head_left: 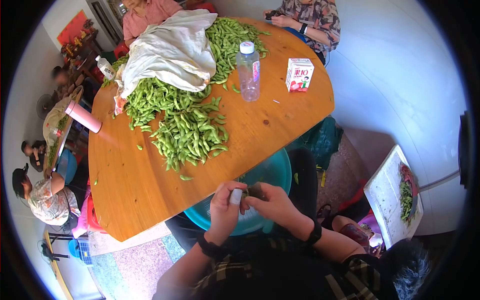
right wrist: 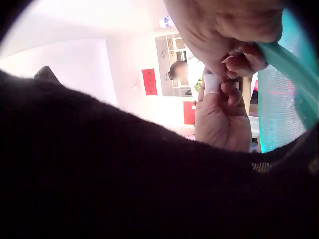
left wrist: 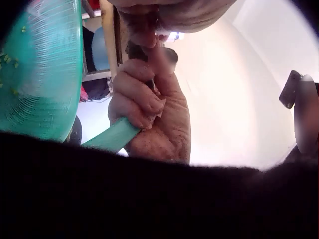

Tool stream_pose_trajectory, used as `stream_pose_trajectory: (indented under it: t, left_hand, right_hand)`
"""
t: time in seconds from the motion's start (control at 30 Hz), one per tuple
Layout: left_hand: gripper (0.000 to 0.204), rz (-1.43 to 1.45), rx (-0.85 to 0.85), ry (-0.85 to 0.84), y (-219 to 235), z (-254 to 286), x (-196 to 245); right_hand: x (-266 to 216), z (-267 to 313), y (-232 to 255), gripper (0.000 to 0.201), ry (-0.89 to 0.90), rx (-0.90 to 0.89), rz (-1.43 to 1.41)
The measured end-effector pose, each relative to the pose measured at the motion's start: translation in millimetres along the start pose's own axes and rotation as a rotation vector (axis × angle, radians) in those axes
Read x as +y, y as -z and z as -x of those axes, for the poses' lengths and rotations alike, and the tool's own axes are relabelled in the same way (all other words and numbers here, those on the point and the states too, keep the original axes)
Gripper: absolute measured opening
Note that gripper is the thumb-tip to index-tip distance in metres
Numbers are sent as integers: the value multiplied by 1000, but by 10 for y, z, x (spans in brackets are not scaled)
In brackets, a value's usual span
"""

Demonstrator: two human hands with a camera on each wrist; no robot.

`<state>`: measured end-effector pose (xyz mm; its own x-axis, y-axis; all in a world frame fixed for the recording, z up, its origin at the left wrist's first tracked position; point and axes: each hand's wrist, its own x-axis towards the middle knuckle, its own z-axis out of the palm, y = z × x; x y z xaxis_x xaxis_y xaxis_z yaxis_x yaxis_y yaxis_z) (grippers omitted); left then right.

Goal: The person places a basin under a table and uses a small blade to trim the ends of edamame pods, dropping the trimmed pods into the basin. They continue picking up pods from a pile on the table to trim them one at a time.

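Both hands meet at their fingertips above a teal basin [head_left: 280, 172], which holds small green bits. My left hand [head_left: 225, 212], with a white wrap [head_left: 236, 196] round one digit, has its fingers curled against the right fingertips. Between them is a small greenish pod-like piece, mostly hidden by the fingers. My right hand [head_left: 277, 205] curls its lower fingers round a flat teal handle [left wrist: 112, 137], and a dark piece [left wrist: 171, 56] shows by its thumb. On the wooden table [head_left: 140, 200] lies a loose pile of green bean pods [head_left: 187, 132].
A pale cloth [head_left: 170, 50] covers part of a larger pod heap. A clear bottle [head_left: 248, 75], a drink carton [head_left: 300, 75] and a pink flask [head_left: 82, 117] stand on the table. People sit beyond it. To the right is a white foam board [head_left: 382, 187] with green bits.
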<state>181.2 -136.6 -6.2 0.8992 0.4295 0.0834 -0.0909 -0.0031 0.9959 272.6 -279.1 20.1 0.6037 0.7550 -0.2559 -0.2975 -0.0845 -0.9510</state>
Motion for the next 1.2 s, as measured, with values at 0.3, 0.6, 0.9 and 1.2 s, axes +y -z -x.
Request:
stream_pose_trajectory:
  t: [0.3,0.6,0.9,1.2]
  left_hand:
    - [13,-221,208,-94,107,26,300]
    - [19,-36,-178,302,200,37,360]
    - [15,301,-265,635,204,68,127]
    - [10,349,-280,624,92,38,-96]
  right_hand:
    - [77,-85,-14,12,253,241,164]
    - [-67,13,19,10,330,21,331]
    - [193,-26,96,11,263,-84,235]
    - [349,-53,191,13,135,15,200]
